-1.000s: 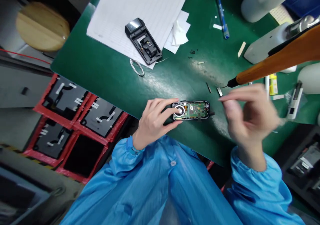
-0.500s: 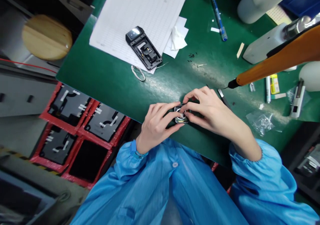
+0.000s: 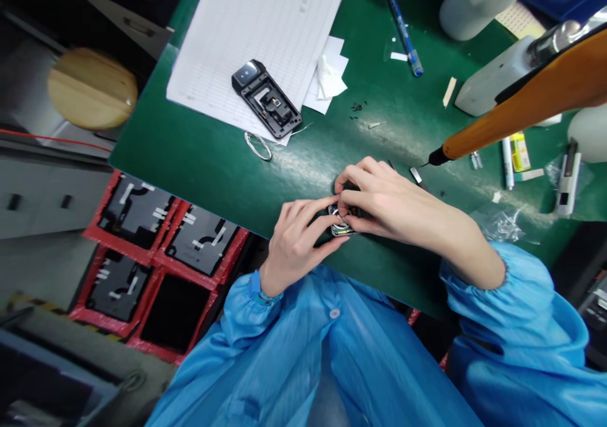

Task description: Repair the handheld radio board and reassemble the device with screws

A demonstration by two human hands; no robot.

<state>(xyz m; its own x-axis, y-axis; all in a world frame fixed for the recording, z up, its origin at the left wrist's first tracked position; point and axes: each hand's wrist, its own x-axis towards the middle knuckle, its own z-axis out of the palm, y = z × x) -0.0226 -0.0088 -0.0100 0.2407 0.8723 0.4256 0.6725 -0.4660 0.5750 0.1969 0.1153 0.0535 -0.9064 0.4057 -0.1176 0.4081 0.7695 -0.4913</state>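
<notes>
A small dark electronic device part (image 3: 342, 229) with a pale ring on it lies at the green table's near edge, between my hands. My left hand (image 3: 300, 240) grips its left end with fingers and thumb. Over its right side my right hand (image 3: 374, 199) is bent, thumb and fingertips pinched at the ring; whatever they pinch is too small to make out. Beyond my hands, an opened black handheld device housing (image 3: 268, 101) rests on the paper sheets (image 3: 256, 28). A silver wire loop (image 3: 258, 146) is beside that housing.
An orange electric screwdriver (image 3: 512, 114) reaches in from the right, its tip above the table. White bottles (image 3: 493, 76), a blue pen (image 3: 404, 30), a utility knife (image 3: 568, 180) and a clear plastic bag (image 3: 507, 224) are around it. Red trays (image 3: 156, 259) with dark panels stand lower left.
My right hand has shifted slightly left and up over the part, covering more of it. My left hand keeps its hold. The whole view has turned a little.
</notes>
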